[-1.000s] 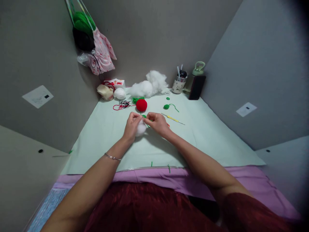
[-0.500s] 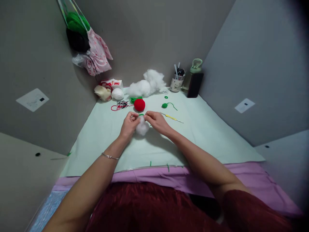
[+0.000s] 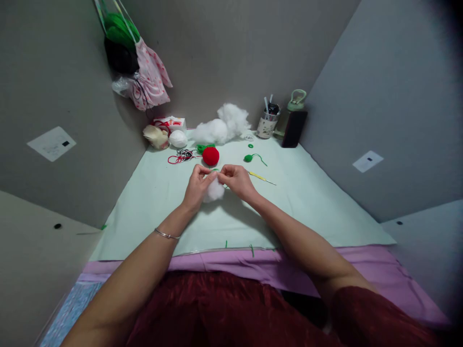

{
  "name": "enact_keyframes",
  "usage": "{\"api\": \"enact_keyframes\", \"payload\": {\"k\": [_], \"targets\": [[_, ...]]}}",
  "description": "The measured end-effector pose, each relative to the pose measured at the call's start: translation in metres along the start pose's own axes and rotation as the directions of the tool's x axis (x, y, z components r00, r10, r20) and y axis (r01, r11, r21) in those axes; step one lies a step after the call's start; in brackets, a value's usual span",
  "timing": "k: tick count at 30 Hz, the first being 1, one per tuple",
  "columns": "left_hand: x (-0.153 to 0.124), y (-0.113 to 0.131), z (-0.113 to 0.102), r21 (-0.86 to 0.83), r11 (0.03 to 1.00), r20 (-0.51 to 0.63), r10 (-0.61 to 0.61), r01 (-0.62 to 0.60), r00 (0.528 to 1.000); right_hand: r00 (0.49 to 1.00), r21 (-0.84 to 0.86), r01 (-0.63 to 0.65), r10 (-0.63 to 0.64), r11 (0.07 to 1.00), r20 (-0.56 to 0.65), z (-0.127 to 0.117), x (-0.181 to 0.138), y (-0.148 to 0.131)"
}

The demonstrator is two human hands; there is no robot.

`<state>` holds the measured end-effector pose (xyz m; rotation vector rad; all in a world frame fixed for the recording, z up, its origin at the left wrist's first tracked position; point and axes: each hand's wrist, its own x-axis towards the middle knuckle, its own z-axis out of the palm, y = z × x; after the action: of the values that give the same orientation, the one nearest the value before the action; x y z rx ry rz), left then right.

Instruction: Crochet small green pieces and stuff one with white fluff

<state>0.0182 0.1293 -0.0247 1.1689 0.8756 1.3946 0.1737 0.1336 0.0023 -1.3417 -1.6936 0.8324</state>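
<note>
Seemingly mid-tucking — left hand (image 3: 197, 188) and right hand (image 3: 237, 181), both pinched nearly closed, hold a fluffy white stuffing tuft (image 3: 215, 193) at a small green yarn piece (image 3: 214, 169), over the pale-green cloth-covered worktop (image 3: 307, 207) — next move likely needs a steady pinch.

The stuffing (image 3: 214, 192) looks fluffy and fibrous, the ball (image 3: 211, 156) matt yarn, the bracelet (image 3: 168, 235) shiny metal, the tabletop (image 3: 311, 207) smooth and matt, the clothing (image 3: 217, 308) satiny cloth.

The right hand (image 3: 236, 181) hides one end of the yellow-handled tool (image 3: 257, 176), and the green piece (image 3: 215, 169) is mostly covered.
</note>
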Motion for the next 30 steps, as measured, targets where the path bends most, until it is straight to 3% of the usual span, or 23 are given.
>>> {"api": "enact_keyframes", "payload": {"k": [5, 10, 15, 18, 21, 23, 25, 27, 30], "targets": [[0.006, -0.001, -0.004, 0.015, 0.999, -0.04, -0.036, 0.037, 0.999, 0.982, -0.089, 0.152, -0.14, 0.984, 0.126, -0.007, -0.007, -0.007], [0.012, -0.005, -0.007, 0.15, 0.987, -0.162, 0.083, -0.059, 0.983, 0.962, -0.1, 0.199, -0.174, 0.975, 0.212, -0.001, -0.014, -0.014], [0.012, -0.006, -0.003, 0.122, 0.991, -0.218, 0.088, -0.062, 0.972, 0.975, 0.06, 0.124, -0.133, 0.99, 0.178, 0.003, -0.007, -0.01], [0.009, -0.006, -0.001, 0.052, 0.999, -0.172, 0.006, 0.003, 0.985, 0.974, 0.039, 0.22, -0.222, 0.975, 0.037, -0.005, -0.002, -0.007], [0.005, -0.003, 0.001, 0.006, 0.998, -0.13, -0.055, 0.056, 0.99, 0.966, 0.21, 0.249, -0.257, 0.946, 0.015, -0.013, -0.001, -0.011], [0.004, -0.001, 0.002, -0.011, 0.997, -0.115, -0.081, 0.081, 0.99, 0.973, 0.404, 0.149, -0.207, 0.903, 0.103, -0.015, -0.003, -0.015], [0.003, 0.001, 0.003, -0.022, 0.994, -0.105, -0.108, 0.106, 0.989, 0.979, 0.49, 0.055, -0.143, 0.87, 0.143, -0.016, -0.004, -0.018], [0.002, 0.003, 0.004, -0.034, 0.991, -0.1, -0.135, 0.132, 0.986, 0.988, 0.412, 0.081, -0.129, 0.908, 0.089, -0.016, -0.004, -0.017], [0.001, 0.005, 0.003, -0.049, 0.985, -0.092, -0.168, 0.164, 0.981, 0.975, 0.092, 0.202, -0.209, 0.975, 0.079, -0.015, -0.004, -0.009]]}}
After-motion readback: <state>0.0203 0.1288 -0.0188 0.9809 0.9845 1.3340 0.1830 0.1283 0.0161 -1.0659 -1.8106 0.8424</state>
